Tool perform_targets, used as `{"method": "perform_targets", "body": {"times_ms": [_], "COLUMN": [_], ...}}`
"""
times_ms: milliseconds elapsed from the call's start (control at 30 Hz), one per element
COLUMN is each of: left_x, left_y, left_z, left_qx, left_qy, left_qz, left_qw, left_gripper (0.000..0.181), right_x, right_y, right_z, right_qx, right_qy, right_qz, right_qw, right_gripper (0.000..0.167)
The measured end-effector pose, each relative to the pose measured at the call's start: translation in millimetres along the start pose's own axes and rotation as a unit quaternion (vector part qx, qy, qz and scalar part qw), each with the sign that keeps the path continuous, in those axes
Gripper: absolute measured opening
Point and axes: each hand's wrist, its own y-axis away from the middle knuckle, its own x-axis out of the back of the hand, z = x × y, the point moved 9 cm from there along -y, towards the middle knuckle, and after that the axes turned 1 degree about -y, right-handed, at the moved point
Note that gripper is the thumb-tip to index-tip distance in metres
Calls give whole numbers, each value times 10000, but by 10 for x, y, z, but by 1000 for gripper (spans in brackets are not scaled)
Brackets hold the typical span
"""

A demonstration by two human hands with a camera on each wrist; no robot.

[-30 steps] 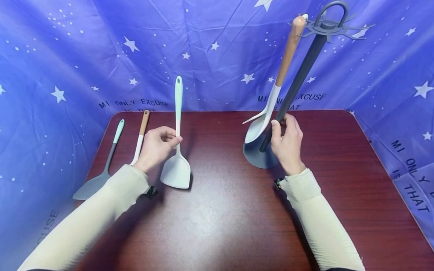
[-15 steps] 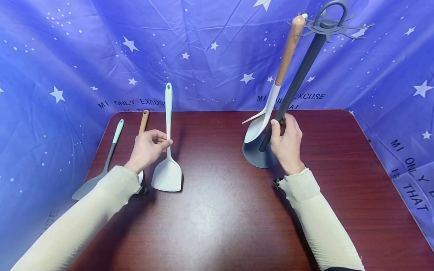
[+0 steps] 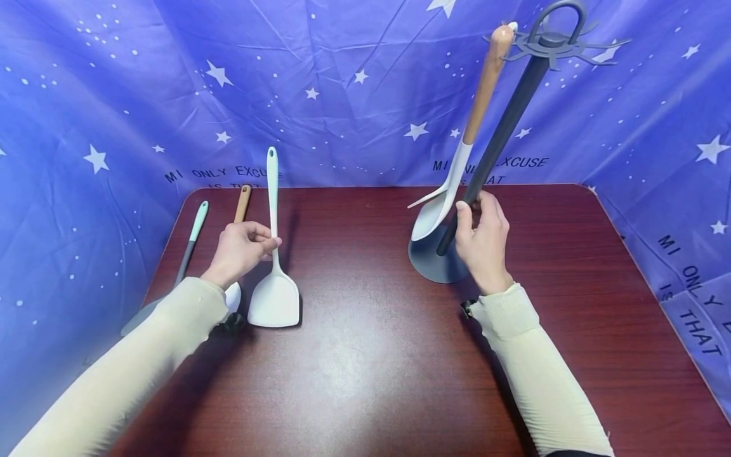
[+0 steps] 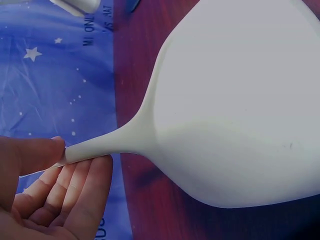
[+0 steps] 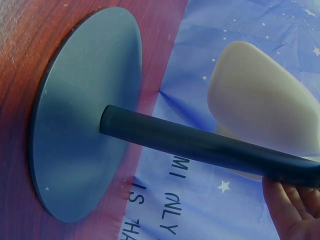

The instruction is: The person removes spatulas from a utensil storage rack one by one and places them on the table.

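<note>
My left hand (image 3: 240, 251) pinches the white shaft of a spatula (image 3: 274, 301) with a mint handle between thumb and fingers. The handle points up and away, and the broad white blade faces me; whether the blade touches the table I cannot tell. In the left wrist view the spatula blade (image 4: 235, 105) fills the right side. My right hand (image 3: 485, 244) holds the dark pole of a utensil stand (image 3: 511, 136), its round base (image 5: 80, 130) on the table. A wooden-handled white utensil (image 3: 480, 101) hangs from the stand's hooks, with another white utensil (image 3: 425, 198) partly hidden behind it.
On the table's left lie a grey spatula (image 3: 198, 221) with a mint handle and a wooden-handled white utensil (image 3: 242, 202). My left hand and sleeve partly cover both. Blue star-printed cloth (image 3: 342, 114) rises behind the table (image 3: 365, 355) and along its sides.
My left hand has moved left and slightly toward me with the spatula, nearer the utensils lying there. The right hand and the stand have stayed in place.
</note>
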Motion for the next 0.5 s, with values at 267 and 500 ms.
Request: {"method": "perform_targets", "body": {"times_ms": [267, 500], "left_x": [-16, -34], "left_y": [-8, -39], "left_z": [-69, -133], "left_qx": [228, 208], "left_qy": [178, -53], "left_qz": [-187, -229], "left_qw": [9994, 9995], "left_gripper": [18, 16], "right_x": [6, 0], "right_y": [3, 2], "right_z": [-3, -2], "right_qx": [11, 9], "right_qy": [-6, -3], "right_qz": [18, -5], "right_qw": [10000, 10000], "right_gripper": [23, 23]}}
